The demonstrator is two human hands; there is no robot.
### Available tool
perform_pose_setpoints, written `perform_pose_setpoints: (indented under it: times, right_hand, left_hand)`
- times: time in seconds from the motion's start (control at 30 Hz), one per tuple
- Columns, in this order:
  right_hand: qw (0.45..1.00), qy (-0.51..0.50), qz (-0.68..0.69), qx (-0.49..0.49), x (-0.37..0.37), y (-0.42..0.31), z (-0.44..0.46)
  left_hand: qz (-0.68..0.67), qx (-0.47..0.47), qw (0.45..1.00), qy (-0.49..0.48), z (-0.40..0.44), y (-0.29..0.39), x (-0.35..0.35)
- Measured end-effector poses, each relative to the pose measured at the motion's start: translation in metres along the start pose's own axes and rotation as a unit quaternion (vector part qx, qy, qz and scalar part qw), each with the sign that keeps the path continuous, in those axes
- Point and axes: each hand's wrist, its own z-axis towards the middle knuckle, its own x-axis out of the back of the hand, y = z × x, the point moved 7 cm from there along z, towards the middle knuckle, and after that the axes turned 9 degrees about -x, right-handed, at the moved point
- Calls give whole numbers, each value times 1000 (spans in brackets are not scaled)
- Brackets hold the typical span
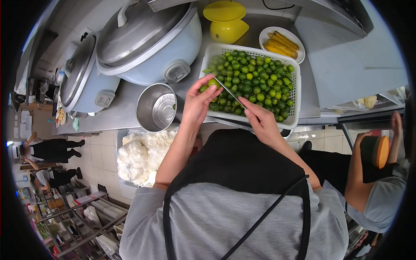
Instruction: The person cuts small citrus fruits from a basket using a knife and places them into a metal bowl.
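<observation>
My left hand pinches a small green lime between thumb and fingers, over the left edge of a white perforated basket. A leaf shows just above that fruit. In my right hand is a slim knife, its blade slanting up and left to the lime's upper side. Whether the edge has cut into the skin I cannot tell. Many small limes fill the basket beneath both hands. Left of my left wrist stands a round steel pot with a bit of green inside.
Two large rice cookers stand on the steel counter at left. Behind the basket are a yellow scale and a plate of yellow-brown food. Below, a tub holds white material. A person is close at right.
</observation>
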Motion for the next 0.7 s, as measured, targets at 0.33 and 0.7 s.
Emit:
perform_pose_setpoints:
  times: [0.33, 0.7]
  right_hand:
    - [999, 7, -41, 2, -1, -4, 4]
    - [998, 58, -37, -8, 6, 8, 20]
  left_hand:
    - [73, -30, 996, 31, -4, -1, 1]
    - [189, 12, 976, -109, -30, -29, -26]
